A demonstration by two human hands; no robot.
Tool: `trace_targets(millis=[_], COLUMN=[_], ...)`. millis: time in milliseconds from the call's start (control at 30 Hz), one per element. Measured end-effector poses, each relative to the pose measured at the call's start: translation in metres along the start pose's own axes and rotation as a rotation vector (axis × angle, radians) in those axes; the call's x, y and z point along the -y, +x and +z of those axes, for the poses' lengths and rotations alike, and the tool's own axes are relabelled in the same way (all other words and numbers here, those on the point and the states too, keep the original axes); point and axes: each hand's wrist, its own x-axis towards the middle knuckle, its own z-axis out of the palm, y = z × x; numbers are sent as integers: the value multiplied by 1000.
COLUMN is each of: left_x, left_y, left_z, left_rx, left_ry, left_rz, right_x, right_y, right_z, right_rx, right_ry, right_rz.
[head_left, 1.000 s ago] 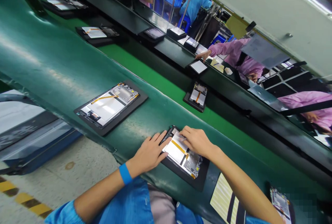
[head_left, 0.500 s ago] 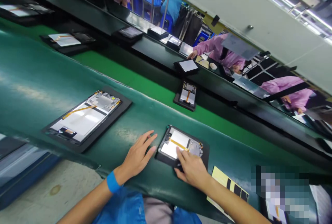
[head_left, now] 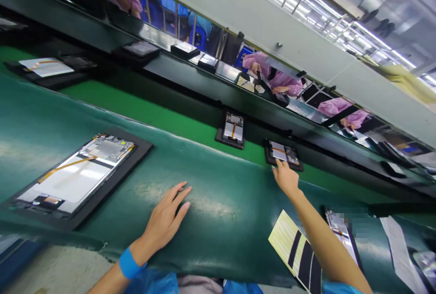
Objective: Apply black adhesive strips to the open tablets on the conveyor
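Observation:
An opened tablet [head_left: 278, 150] with a white battery and an orange ribbon cable lies on a black pad on the green belt. My right hand [head_left: 286, 179] reaches out to its near edge, fingers curled and touching it; the thumb's contact is partly hidden. My left hand [head_left: 166, 216] is open, fingers stretched, resting low over the dark green mat [head_left: 218, 235] and holding nothing. To its left a larger opened tablet [head_left: 81, 166] lies on a black pad. Under my right forearm sits a yellow sheet with black strips [head_left: 289, 239].
On the green belt [head_left: 184, 137] lie another opened tablet [head_left: 233, 128] and, far left, a tablet with a white panel [head_left: 46, 67]. One more tablet [head_left: 342, 235] lies right of my forearm. Workers in pink sleeves [head_left: 284, 78] sit across the line.
My right hand has moved forward and right, carrying the tablet from the mat onto the green belt. The left hand stays open over the mat. The view has shifted right.

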Motion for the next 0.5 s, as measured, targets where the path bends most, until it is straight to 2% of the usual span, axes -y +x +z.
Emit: trace_targets(millis=[133,267,367,500], left_x=[6,15,25,39], left_y=[-1,-7,-13,-17], left_z=[2,1,0,0], left_rx=[-6,11,16,22], left_ry=[0,-19,-41,-83], left_rz=[-7,-16,-41,-67], right_x=[60,113,133,140], right_y=[25,60,78,80], right_z=[-2,-1,0,2], right_rx=[26,81,115,116], right_ry=[189,384,542,785], right_rz=[-26,42,113,207])
